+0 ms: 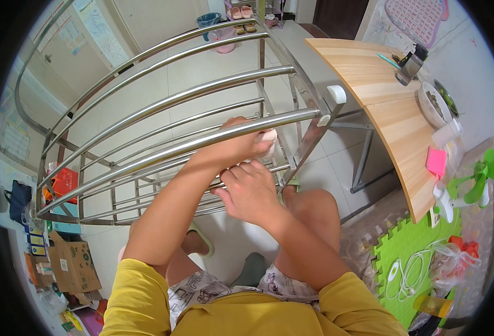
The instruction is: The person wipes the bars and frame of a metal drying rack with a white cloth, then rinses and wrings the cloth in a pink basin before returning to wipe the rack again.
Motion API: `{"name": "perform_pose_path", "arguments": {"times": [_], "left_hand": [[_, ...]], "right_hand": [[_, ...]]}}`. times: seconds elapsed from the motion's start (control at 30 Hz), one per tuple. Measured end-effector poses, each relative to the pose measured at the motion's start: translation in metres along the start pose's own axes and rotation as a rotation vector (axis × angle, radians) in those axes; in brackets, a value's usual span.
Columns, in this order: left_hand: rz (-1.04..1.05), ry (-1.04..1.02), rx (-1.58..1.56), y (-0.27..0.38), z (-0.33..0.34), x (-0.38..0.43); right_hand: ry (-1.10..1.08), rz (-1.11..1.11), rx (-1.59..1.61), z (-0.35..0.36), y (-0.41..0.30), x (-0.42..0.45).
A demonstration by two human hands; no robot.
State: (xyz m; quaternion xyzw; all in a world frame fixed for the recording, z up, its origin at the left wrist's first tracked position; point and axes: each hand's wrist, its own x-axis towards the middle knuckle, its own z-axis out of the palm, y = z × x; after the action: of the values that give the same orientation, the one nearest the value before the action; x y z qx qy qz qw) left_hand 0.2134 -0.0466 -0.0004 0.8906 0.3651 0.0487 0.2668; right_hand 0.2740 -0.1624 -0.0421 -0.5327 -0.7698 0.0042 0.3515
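Observation:
A metal rack of stainless tubes (175, 96) stands before me, with curved horizontal bars and a flat post at its right end. My left hand (247, 134) reaches between the bars, partly hidden behind a thick upper tube. It grips a pale pinkish-white thing (268, 137), perhaps a cloth, near the right post. Just below it, my right hand (249, 187) lies near a lower bar with fingers curled; whether it holds anything cannot be told. A white plastic cap (337, 94) covers the top of the right corner post.
A wooden table (381, 105) at the right bears bowls, a cup and a pink object. Beneath it lie a green foam mat (402, 256) and a white cable (410, 273). A cardboard box (76, 266) stands at lower left, a bin (208, 19) at the back.

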Motion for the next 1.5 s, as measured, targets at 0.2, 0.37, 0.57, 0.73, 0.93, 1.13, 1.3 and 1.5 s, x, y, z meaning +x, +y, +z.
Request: {"name": "perform_pose_path", "arguments": {"times": [0.2,0.37,0.57,0.73,0.93,1.13,1.3,1.5], "left_hand": [[0.028,0.017,0.091,-0.005,-0.006,-0.013],[0.058,0.024,0.078,-0.01,-0.009,-0.022],[0.002,-0.051,-0.171,-0.031,-0.006,-0.005],[-0.149,-0.237,-0.67,-0.029,-0.009,0.021],[-0.113,-0.45,-0.909,-0.022,-0.009,0.034],[0.002,-0.409,-0.687,-0.027,0.004,0.035],[0.106,-0.309,-0.429,-0.024,0.0,0.028],[0.092,-0.185,0.001,-0.024,-0.006,0.007]], "right_hand": [[0.029,0.002,0.02,0.0,-0.001,0.0],[0.066,-0.019,0.013,0.001,0.001,-0.001],[0.011,-0.008,-0.01,-0.001,-0.004,0.0],[0.024,-0.012,-0.008,0.001,-0.004,0.001],[0.029,-0.01,-0.019,0.001,-0.003,0.0],[0.031,-0.003,0.003,0.001,-0.004,0.0],[0.027,-0.012,0.004,0.001,-0.003,0.0],[0.031,-0.009,0.014,0.0,-0.003,0.0]]}}
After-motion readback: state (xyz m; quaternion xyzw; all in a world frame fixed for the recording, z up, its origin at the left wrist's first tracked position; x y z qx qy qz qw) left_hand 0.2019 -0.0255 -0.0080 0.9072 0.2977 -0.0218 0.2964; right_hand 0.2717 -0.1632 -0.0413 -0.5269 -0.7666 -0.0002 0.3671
